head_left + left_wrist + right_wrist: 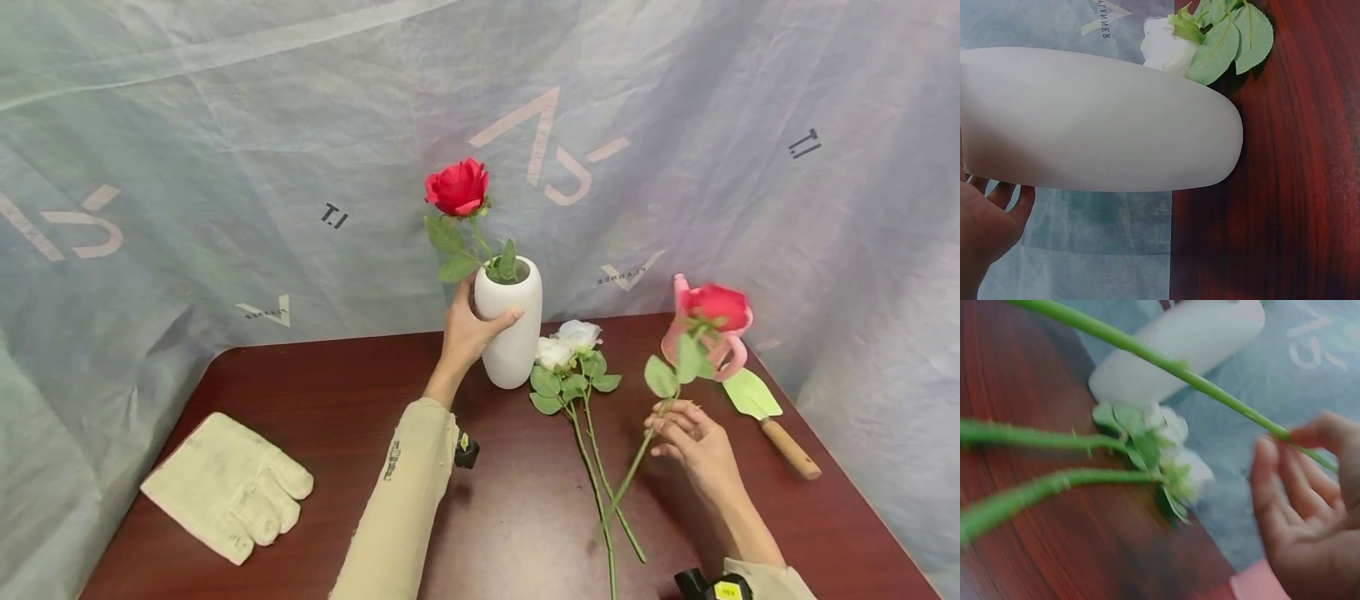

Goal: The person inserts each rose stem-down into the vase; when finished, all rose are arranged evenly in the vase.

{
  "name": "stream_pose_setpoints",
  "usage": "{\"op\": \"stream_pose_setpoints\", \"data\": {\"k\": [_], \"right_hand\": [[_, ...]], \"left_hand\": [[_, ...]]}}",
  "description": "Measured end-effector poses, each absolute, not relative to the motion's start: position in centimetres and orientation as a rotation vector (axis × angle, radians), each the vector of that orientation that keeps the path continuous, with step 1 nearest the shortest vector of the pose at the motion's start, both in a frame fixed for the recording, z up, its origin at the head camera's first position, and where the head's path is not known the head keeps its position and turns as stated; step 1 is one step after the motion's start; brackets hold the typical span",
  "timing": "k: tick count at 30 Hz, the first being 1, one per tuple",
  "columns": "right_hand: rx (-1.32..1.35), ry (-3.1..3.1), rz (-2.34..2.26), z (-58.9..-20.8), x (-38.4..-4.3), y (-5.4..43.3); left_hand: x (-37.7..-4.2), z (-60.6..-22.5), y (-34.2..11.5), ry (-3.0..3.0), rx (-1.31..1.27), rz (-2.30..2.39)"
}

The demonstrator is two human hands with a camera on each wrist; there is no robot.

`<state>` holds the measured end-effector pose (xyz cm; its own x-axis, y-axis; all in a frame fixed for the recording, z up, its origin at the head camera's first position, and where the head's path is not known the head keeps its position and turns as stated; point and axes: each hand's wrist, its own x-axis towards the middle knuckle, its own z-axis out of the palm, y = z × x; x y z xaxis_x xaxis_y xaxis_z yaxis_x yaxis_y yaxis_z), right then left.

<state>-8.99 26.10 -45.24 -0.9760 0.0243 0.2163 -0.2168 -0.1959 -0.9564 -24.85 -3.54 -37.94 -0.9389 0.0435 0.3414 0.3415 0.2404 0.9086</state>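
My left hand (472, 333) grips the upper part of a white vase (513, 337), thumb across its front and fingers behind. In the left wrist view the vase (1104, 122) fills the middle, its base at the dark tabletop. One red rose (457, 188) stands in the vase, leaning left over the rim. Between thumb and fingertips my right hand (693, 446) pinches the green stem of a second red rose (716, 307), bloom up and stem slanting down to the left. That stem (1185, 374) crosses the right wrist view above the pinching hand (1310, 494).
Two white roses (577, 336) lie on the dark red table (510, 500) between the hands. At the right are a pink watering can (670, 343) and a green trowel (753, 396) with a wooden handle. A pale work glove (225, 483) lies left. Printed cloth hangs behind.
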Motion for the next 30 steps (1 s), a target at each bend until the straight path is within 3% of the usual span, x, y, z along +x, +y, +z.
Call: {"op": "stream_pose_setpoints", "data": {"k": [9,24,30], "right_hand": [[0.118,-1.268,2.484,-45.4,-9.1,24.8],[-0.270,-1.133,2.299,-44.9,-9.8,24.5],[-0.187,-1.120,2.264,-46.0,-9.9,24.6]], "left_hand": [[-24.7,-38.0,-3.5,-2.277,-0.352,-1.750],[-25.0,-38.0,-3.5,-2.288,-0.353,-1.728],[-25.1,-38.1,-3.5,-2.297,-0.336,-1.709]]}}
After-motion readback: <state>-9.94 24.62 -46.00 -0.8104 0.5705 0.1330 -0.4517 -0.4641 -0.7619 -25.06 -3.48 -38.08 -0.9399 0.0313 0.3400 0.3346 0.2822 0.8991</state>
